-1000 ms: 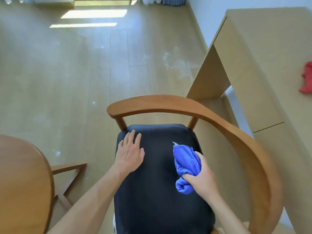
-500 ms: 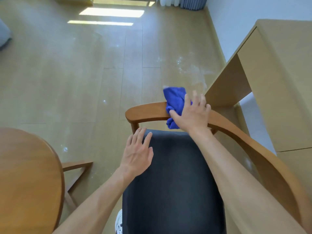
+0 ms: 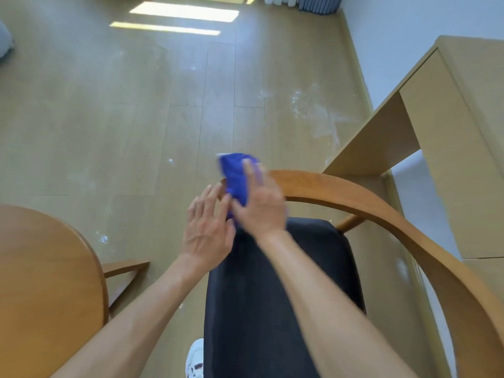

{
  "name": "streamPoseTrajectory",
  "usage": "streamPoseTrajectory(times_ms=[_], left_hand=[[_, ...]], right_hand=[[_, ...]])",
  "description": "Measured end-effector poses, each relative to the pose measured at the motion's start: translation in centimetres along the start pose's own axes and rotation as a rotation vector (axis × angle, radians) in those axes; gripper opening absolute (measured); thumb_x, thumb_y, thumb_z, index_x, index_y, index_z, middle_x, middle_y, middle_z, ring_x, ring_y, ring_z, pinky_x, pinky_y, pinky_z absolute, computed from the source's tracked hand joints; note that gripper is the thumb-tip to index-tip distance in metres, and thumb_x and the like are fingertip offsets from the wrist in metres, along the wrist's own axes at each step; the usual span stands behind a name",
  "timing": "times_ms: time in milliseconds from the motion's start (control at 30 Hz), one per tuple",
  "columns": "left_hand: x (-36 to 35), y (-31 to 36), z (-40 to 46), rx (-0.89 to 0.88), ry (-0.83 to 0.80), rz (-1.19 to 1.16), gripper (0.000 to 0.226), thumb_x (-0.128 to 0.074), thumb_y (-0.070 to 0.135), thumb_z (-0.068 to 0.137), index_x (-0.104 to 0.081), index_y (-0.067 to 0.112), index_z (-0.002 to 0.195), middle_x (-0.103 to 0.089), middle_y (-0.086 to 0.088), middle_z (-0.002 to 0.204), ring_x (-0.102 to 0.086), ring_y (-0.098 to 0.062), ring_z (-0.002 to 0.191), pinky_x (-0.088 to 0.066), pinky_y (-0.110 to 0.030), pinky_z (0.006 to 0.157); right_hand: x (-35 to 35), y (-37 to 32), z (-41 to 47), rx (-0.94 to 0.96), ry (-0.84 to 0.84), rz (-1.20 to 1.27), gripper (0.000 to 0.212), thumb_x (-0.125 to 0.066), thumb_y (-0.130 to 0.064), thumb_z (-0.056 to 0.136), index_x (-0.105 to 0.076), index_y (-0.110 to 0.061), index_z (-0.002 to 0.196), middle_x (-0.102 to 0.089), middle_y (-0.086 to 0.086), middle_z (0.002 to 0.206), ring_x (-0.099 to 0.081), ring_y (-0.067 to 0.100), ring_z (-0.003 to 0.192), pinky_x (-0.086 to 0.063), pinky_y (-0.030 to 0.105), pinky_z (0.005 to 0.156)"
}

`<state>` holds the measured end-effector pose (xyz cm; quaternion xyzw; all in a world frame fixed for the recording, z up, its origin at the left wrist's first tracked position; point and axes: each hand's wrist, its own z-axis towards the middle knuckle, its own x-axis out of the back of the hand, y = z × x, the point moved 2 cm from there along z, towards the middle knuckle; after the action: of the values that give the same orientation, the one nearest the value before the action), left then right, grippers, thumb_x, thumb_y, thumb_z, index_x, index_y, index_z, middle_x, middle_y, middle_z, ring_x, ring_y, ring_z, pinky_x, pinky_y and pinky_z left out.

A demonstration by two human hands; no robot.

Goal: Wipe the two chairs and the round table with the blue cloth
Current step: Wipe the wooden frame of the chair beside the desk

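1. One chair [image 3: 381, 211] with a curved wooden backrest and a dark seat.
2. One blue cloth [image 3: 235, 175], bunched at the left end of the chair's backrest.
3. Two bare hands: the left hand [image 3: 208, 230] and the right hand [image 3: 263, 207].
4. One round wooden table [image 3: 46, 282], partly in view at the lower left.
5. One light wooden desk [image 3: 458, 148] at the right.
6. One white shoe [image 3: 195, 358] at the bottom edge.
7. Two bright strips of sunlight [image 3: 184, 12] on the floor.
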<state>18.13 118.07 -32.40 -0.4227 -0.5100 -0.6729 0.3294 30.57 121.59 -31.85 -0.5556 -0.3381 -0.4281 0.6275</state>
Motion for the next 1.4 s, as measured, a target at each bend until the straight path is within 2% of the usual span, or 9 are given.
streamPoseTrajectory(times_ms=[100,233,433,567,733,900,1133,1300,1400], left_hand=[[1.2,-3.1,-0.8,0.236,0.034,-0.026,0.048,-0.046,0.006,0.076,-0.057,-0.008,0.12,-0.047,-0.028,0.138,-0.043,-0.047,0.13,-0.036,-0.056,0.102],[1.4,-4.1,-0.6,0.133,-0.016,0.076,0.053,-0.049,0.009,0.072,-0.057,-0.007,0.123,-0.046,-0.028,0.14,-0.042,-0.047,0.131,-0.038,-0.06,0.1],[-0.7,0.1,3.8,0.002,-0.116,0.099,0.064,-0.031,0.036,0.09,-0.039,0.004,0.144,-0.027,-0.018,0.155,-0.021,-0.036,0.145,-0.017,-0.054,0.116],[-3.1,0.8,6.2,-0.043,-0.225,0.194,0.065,-0.031,0.043,0.098,-0.014,0.015,0.154,-0.004,-0.012,0.162,0.001,-0.03,0.149,0.0,-0.049,0.12],[-5.4,0.4,6.6,-0.01,-0.331,0.277,0.069,-0.013,0.053,0.096,0.0,0.02,0.155,0.004,-0.011,0.162,0.008,-0.03,0.148,0.005,-0.049,0.119],[-5.6,0.3,6.6,-0.004,-0.27,0.282,0.076,-0.008,0.057,0.09,-0.017,0.017,0.153,-0.016,-0.014,0.159,-0.01,-0.034,0.146,-0.007,-0.051,0.118],[-5.1,0.6,6.7,-0.005,-0.276,0.252,0.09,-0.021,0.062,0.077,-0.025,0.012,0.152,-0.022,-0.016,0.157,-0.017,-0.035,0.145,-0.011,-0.051,0.116],[-4.8,0.6,6.6,-0.007,-0.269,0.259,0.086,-0.037,0.048,0.074,-0.025,0.012,0.151,-0.024,-0.016,0.155,-0.018,-0.034,0.143,-0.013,-0.049,0.116],[-4.8,0.5,6.6,-0.016,-0.275,0.286,0.084,-0.044,0.045,0.075,-0.024,0.013,0.15,-0.025,-0.017,0.154,-0.018,-0.035,0.142,-0.015,-0.05,0.115]], right_hand=[[-3.1,-5.7,0.7,0.095,-0.062,-0.034,0.059,-0.062,-0.038,0.082,-0.05,-0.015,0.136,-0.054,0.013,0.131,-0.056,0.032,0.106,-0.045,0.039,0.082],[-1.7,-2.5,1.7,0.129,-0.082,-0.08,0.06,-0.066,-0.032,0.079,-0.051,-0.013,0.133,-0.056,0.013,0.126,-0.056,0.032,0.106,-0.045,0.038,0.081],[5.5,11.9,0.2,-0.13,0.069,-0.122,0.057,-0.067,-0.028,0.081,-0.049,-0.014,0.133,-0.053,0.01,0.128,-0.054,0.029,0.11,-0.048,0.039,0.088],[9.6,20.5,-3.3,-0.375,0.181,-0.166,0.054,-0.069,-0.024,0.081,-0.05,-0.011,0.131,-0.054,0.017,0.124,-0.054,0.037,0.108,-0.047,0.045,0.085],[11.2,24.3,-5.9,-0.701,0.269,-0.178,0.056,-0.066,-0.023,0.083,-0.047,-0.004,0.133,-0.053,0.023,0.126,-0.048,0.043,0.115,-0.042,0.05,0.093],[8.2,17.4,-2.6,-0.554,0.317,-0.154,0.052,-0.064,-0.028,0.083,-0.052,-0.003,0.128,-0.055,0.019,0.124,-0.053,0.036,0.11,-0.046,0.043,0.087],[0.8,4.3,2.3,-0.157,0.117,-0.165,0.052,-0.058,-0.044,0.085,-0.056,-0.019,0.13,-0.057,0.01,0.127,-0.057,0.028,0.109,-0.048,0.037,0.08],[2.6,8.1,1.3,-0.009,0.08,-0.174,0.052,-0.067,-0.035,0.081,-0.057,-0.017,0.129,-0.059,0.012,0.123,-0.059,0.027,0.105,-0.05,0.036,0.075],[5.9,14.4,-0.9,-0.127,0.093,-0.173,0.053,-0.064,-0.033,0.084,-0.053,-0.017,0.133,-0.054,0.011,0.13,-0.054,0.028,0.114,-0.05,0.041,0.084]])
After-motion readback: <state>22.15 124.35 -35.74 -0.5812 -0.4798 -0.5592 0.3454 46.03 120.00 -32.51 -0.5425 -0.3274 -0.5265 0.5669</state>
